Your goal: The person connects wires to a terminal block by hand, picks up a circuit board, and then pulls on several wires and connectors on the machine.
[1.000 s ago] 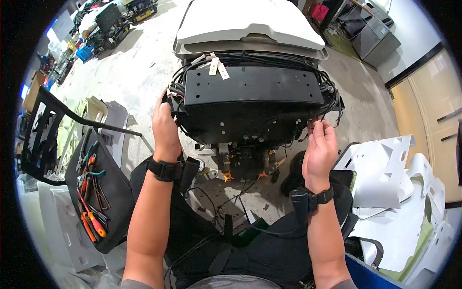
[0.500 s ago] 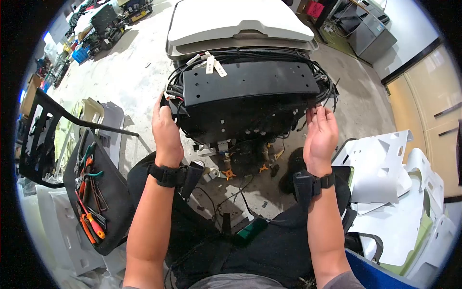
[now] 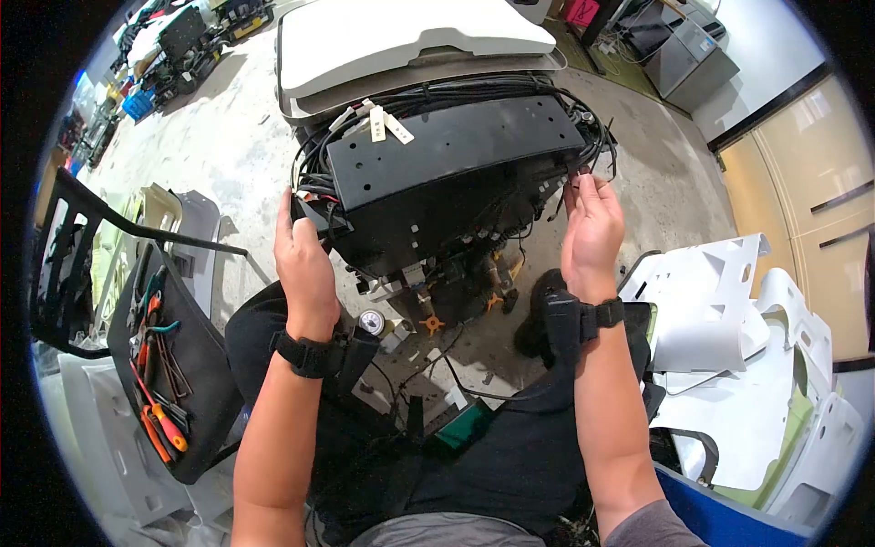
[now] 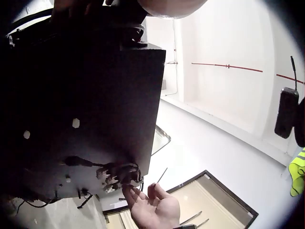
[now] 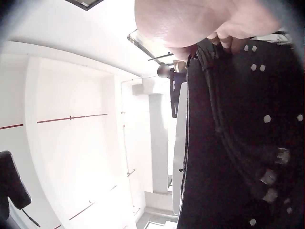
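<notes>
A black metal box (image 3: 456,150) with bundled cables (image 3: 428,96) and paper tags (image 3: 390,126) stands before the person, slanting up toward its right end. My left hand (image 3: 305,273) holds its left end, the index finger reaching along the side and other fingers hidden behind it. At the right end, my right hand (image 3: 594,228) grips the lower corner with bent fingertips, near hanging cables. From below, the left wrist view shows this hand (image 4: 155,207) palm up beside dark connectors (image 4: 119,176). Cables (image 5: 224,124) run down the box face in the right wrist view.
A white lid (image 3: 410,46) lies behind the box. Orange-handled valves (image 3: 432,325) sit beneath it. Pliers and screwdrivers (image 3: 164,424) lie on a chair seat (image 3: 205,401) at left. White shell panels (image 3: 706,310) are stacked at right, near a blue bin (image 3: 702,510).
The box and the lid have shifted left in the head view, and the box's right end has risen. Both hands have moved along with it, staying at its ends.
</notes>
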Demonstrator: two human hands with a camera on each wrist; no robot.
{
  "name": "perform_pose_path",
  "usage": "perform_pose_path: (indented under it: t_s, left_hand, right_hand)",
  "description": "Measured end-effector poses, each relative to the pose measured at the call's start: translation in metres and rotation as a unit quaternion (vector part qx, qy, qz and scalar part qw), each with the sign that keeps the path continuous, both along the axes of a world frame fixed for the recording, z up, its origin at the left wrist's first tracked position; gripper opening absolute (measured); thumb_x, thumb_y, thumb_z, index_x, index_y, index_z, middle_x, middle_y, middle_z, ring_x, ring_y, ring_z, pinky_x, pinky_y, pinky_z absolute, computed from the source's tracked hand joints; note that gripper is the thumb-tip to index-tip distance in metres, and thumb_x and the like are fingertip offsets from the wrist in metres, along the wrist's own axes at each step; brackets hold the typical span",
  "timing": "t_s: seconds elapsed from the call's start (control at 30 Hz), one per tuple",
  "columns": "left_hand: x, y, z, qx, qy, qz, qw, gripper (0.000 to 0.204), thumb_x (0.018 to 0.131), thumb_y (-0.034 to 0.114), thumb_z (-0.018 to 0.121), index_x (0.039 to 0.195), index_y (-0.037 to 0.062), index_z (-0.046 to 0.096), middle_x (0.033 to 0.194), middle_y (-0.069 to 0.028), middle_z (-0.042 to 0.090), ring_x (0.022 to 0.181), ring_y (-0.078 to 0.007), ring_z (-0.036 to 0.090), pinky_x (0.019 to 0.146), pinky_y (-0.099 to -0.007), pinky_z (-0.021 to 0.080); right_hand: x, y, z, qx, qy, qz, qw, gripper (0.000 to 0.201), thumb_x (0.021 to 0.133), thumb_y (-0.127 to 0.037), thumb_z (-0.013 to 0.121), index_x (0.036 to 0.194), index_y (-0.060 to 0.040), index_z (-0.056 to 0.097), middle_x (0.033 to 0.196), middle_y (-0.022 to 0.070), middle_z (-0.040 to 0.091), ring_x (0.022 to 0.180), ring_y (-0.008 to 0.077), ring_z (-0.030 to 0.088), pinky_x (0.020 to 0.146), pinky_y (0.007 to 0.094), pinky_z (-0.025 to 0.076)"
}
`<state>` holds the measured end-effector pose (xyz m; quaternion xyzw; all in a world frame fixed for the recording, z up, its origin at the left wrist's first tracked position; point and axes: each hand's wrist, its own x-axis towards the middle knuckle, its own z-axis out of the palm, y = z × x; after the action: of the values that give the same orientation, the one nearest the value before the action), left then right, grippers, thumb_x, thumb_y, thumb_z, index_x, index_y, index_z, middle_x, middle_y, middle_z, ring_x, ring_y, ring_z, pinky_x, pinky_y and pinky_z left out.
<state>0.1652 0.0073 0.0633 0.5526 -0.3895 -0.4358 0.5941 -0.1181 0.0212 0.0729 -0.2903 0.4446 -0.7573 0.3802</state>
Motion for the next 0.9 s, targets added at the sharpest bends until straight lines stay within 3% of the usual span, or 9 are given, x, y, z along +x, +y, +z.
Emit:
perform_pose_path:
  t_s: [0.07,0.2,0.3,0.4,0.43,0.5,0.67,0.77,0.9]
  left_hand:
    - [0.003,0.002,0.0,0.006,-0.018,-0.003,1.0,0.047,0.086,0.011,0.031,0.132,0.0056,0.038,0.09,0.0001,0.049,0.07,-0.0072,0.044,0.063,-0.0242,0.042]
    - [-0.005,0.008,0.007,0.015,-0.001,-0.001,1.0,0.048,0.086,0.012,0.031,0.133,0.0049,0.037,0.08,0.002,0.044,0.067,-0.007,0.041,0.062,-0.0231,0.041]
    - [-0.004,0.006,0.003,-0.006,0.013,-0.005,1.0,0.046,0.086,0.012,0.033,0.132,0.0047,0.038,0.086,0.0012,0.048,0.068,-0.0068,0.042,0.062,-0.0228,0.041]
    - [-0.007,0.01,0.008,-0.019,0.044,-0.009,0.999,0.05,0.086,0.01,0.038,0.134,-0.001,0.032,0.08,0.0023,0.044,0.067,-0.0055,0.036,0.063,-0.0192,0.034]
    - [-0.006,0.011,0.007,-0.022,0.042,-0.013,0.999,0.047,0.089,0.015,0.041,0.132,0.0002,0.034,0.099,-0.0022,0.051,0.081,-0.0078,0.045,0.074,-0.0226,0.038]
    - [-0.005,0.018,0.006,-0.014,0.05,-0.011,0.999,0.044,0.092,0.024,0.042,0.13,0.0019,0.037,0.114,-0.0052,0.049,0.096,-0.011,0.048,0.082,-0.0273,0.039]
    - [0.015,0.043,-0.026,-0.049,0.029,-0.021,0.998,0.025,0.092,0.028,0.044,0.099,0.0051,0.051,0.086,-0.003,0.055,0.082,-0.0132,0.054,0.072,-0.0268,0.04]
    - [0.013,0.051,-0.038,-0.009,-0.034,-0.184,0.982,0.021,0.09,0.02,0.047,0.084,0.0024,0.056,0.073,-0.0021,0.055,0.07,-0.0109,0.055,0.063,-0.0231,0.04]
    - [-0.03,0.066,-0.018,0.072,-0.052,-0.312,0.946,0.026,0.087,0.011,0.054,0.107,-0.0044,0.056,0.088,-0.0064,0.062,0.079,-0.0123,0.058,0.072,-0.0247,0.046]
  right_hand:
    - [0.002,0.003,-0.002,0.015,0.039,-0.01,0.999,0.015,0.091,-0.013,0.048,0.098,0.0003,0.052,0.1,0.0066,0.055,0.093,0.0144,0.051,0.087,0.0276,0.038]
    - [-0.001,0.019,-0.014,0.018,0.049,-0.047,0.998,0.02,0.091,-0.013,0.049,0.103,0.0018,0.052,0.109,0.0089,0.053,0.102,0.0161,0.05,0.089,0.0301,0.039]
    - [-0.005,0.032,-0.024,0.042,0.023,-0.06,0.997,0.031,0.089,-0.014,0.051,0.113,0.0061,0.05,0.101,0.0063,0.056,0.089,0.0103,0.052,0.08,0.0247,0.042]
    - [-0.012,0.039,-0.026,0.058,0.026,-0.068,0.996,0.024,0.09,-0.014,0.051,0.107,0.0028,0.053,0.098,0.0061,0.057,0.085,0.0106,0.053,0.077,0.0257,0.044]
    - [-0.014,0.04,-0.025,0.061,0.023,-0.061,0.996,0.021,0.09,-0.014,0.051,0.103,0.0014,0.054,0.097,0.0059,0.057,0.084,0.0103,0.054,0.075,0.025,0.045]
    - [-0.016,0.041,-0.026,0.06,0.025,-0.085,0.994,0.016,0.089,-0.015,0.051,0.096,-0.001,0.055,0.093,0.0059,0.059,0.078,0.0095,0.055,0.068,0.023,0.045]
    - [-0.009,0.057,-0.024,0.056,0.004,0.026,0.998,0.011,0.089,-0.014,0.052,0.089,-0.004,0.056,0.081,0.0047,0.062,0.065,0.008,0.054,0.058,0.0209,0.043]
    - [0.009,0.069,-0.024,0.062,0.077,0.141,0.985,0.011,0.088,-0.013,0.054,0.085,-0.0032,0.056,0.076,0.0032,0.061,0.063,0.0075,0.053,0.058,0.0217,0.044]
    - [0.041,0.083,-0.037,0.073,0.182,0.311,0.93,0.012,0.087,-0.013,0.056,0.086,-0.001,0.057,0.077,0.0032,0.061,0.07,0.0075,0.055,0.062,0.0216,0.045]
